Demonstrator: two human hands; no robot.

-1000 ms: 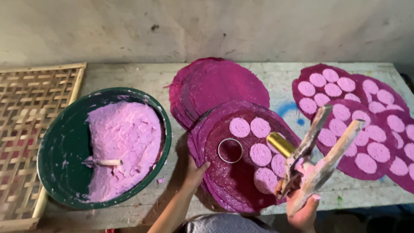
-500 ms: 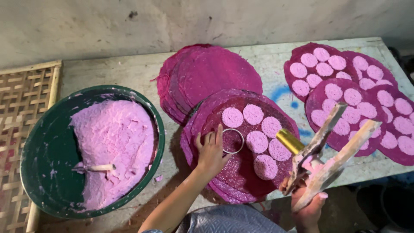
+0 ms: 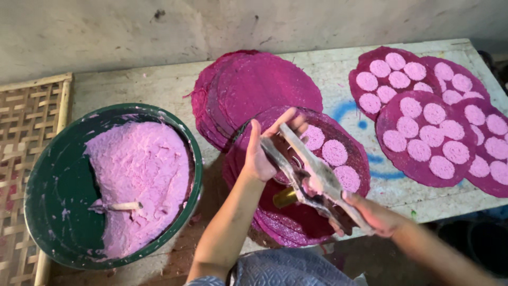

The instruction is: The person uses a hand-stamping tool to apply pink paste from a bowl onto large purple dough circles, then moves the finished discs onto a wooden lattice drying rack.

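A two-armed press tool [image 3: 312, 177], made of pale, paste-smeared wooden or metal bars, is held above the nearest stack of purple discs [image 3: 296, 222]. Its long axis runs diagonally, from the upper left near the middle of the view down to the lower right; the free ends are pointed up and away from the person, while the handle ends are directed toward the lower right. A brass-coloured cylinder [image 3: 284, 197] is seen beneath the bars, hanging at their underside.

The handle ends are gripped by the right hand [image 3: 370, 214], which is closed around them. The upper ends of the bars are touched by the left hand [image 3: 264, 151], whose fingers are curled about one bar with the thumb raised; a firm grip cannot be confirmed.

On the top disc of the stack, round pale-pink patties [image 3: 334, 152] with a grainy surface are laid beside the tool. A second stack of flat, dark magenta discs [image 3: 248, 90] is placed behind, bare of patties. At the right, further discs [image 3: 423, 127] are covered with many small round patties, overlapping one another on the table [image 3: 159, 87], whose surface is worn and whitish.

At the left, a round green basin [image 3: 58, 185] is filled on one side with lumpy pink paste [image 3: 140, 175], in which a small stick [image 3: 119, 206] is lodged. A woven bamboo tray [image 3: 24, 137] is set at the far left.
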